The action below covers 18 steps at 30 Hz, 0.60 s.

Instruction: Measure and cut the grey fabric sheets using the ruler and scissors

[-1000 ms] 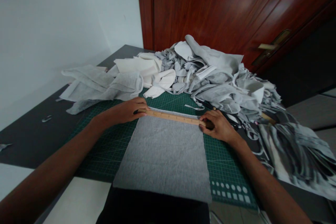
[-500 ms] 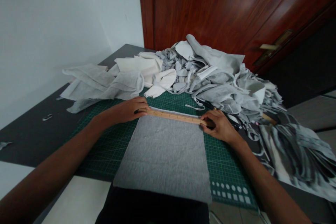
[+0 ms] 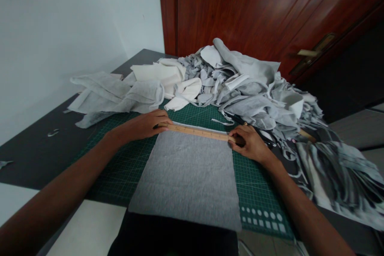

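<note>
Gripping one wooden ruler (image 3: pixel 199 132) across one grey cloth (image 3: pixel 189 176), two hands (image 3: pixel 147 125) (image 3: pixel 249 144), one per end

Matt, finely textured cloth (image 3: pixel 189 180); smooth wooden ruler (image 3: pixel 199 132); matt, plastic-looking mat (image 3: pixel 255 184); soft, matt fabric scraps (image 3: pixel 252 88); glossy wooden door (image 3: pixel 240 12) with metal-looking handle (image 3: pixel 310 53); smooth, matt wall (image 3: pixel 75 16).
</note>
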Each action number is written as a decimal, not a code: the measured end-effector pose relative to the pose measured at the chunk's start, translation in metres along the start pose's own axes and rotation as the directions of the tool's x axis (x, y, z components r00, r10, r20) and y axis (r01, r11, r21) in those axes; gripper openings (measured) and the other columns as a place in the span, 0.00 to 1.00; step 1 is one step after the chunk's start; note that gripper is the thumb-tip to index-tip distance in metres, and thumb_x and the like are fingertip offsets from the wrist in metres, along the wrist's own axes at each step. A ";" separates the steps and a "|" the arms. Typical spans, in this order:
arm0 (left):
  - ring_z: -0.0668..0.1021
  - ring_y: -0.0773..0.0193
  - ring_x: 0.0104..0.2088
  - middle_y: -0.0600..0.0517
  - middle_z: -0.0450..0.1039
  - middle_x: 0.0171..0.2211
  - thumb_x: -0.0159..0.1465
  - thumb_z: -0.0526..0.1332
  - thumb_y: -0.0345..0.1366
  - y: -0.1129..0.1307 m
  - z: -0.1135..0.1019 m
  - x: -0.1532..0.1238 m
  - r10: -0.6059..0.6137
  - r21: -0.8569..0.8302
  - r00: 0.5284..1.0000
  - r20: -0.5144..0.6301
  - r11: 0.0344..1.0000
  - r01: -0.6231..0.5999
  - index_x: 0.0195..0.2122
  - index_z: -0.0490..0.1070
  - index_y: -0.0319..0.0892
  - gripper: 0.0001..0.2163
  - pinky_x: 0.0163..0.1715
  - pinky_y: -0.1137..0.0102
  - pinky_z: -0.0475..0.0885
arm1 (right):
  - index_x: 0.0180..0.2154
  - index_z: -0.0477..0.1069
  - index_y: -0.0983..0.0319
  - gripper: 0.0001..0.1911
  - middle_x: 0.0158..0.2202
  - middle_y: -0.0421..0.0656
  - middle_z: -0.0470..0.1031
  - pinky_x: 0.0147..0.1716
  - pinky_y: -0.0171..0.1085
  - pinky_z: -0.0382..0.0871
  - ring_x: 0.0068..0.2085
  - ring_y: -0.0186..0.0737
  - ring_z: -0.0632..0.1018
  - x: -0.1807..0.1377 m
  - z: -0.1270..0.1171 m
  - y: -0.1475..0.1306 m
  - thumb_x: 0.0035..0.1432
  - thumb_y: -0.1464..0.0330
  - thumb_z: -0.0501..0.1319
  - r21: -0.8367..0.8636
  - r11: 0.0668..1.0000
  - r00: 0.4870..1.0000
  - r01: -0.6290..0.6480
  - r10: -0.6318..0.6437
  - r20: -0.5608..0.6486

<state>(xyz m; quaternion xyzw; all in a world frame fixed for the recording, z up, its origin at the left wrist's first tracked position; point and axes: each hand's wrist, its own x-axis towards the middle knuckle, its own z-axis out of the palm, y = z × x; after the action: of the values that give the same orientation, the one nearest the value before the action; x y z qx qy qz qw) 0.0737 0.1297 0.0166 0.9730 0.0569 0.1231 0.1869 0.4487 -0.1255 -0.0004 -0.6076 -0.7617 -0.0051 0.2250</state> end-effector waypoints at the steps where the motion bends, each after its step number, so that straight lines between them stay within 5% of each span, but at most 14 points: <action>1: 0.76 0.57 0.50 0.46 0.75 0.47 0.77 0.56 0.43 -0.001 0.000 0.000 -0.004 -0.001 1.000 0.003 1.000 0.004 0.55 0.77 0.45 0.14 0.52 0.65 0.69 | 0.44 0.72 0.57 0.08 0.41 0.44 0.80 0.48 0.50 0.69 0.44 0.50 0.80 0.000 0.000 0.000 0.65 0.64 0.65 -0.001 1.000 1.000 -0.002 0.002 -0.001; 18: 0.76 0.57 0.49 0.47 0.75 0.47 0.76 0.57 0.42 -0.002 0.002 0.000 -0.025 -0.021 0.999 -0.019 0.999 0.025 0.53 0.79 0.46 0.13 0.52 0.65 0.69 | 0.44 0.73 0.56 0.07 0.42 0.45 0.81 0.51 0.52 0.70 0.45 0.52 0.81 0.000 -0.001 -0.002 0.64 0.64 0.65 0.010 1.000 1.000 -0.025 0.025 -0.003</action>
<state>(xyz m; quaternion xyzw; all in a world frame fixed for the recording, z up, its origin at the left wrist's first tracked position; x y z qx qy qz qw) 0.0746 0.1303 0.0138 0.9689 0.0697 0.1307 0.1981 0.4471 -0.1261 0.0013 -0.6160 -0.7536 0.0006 0.2295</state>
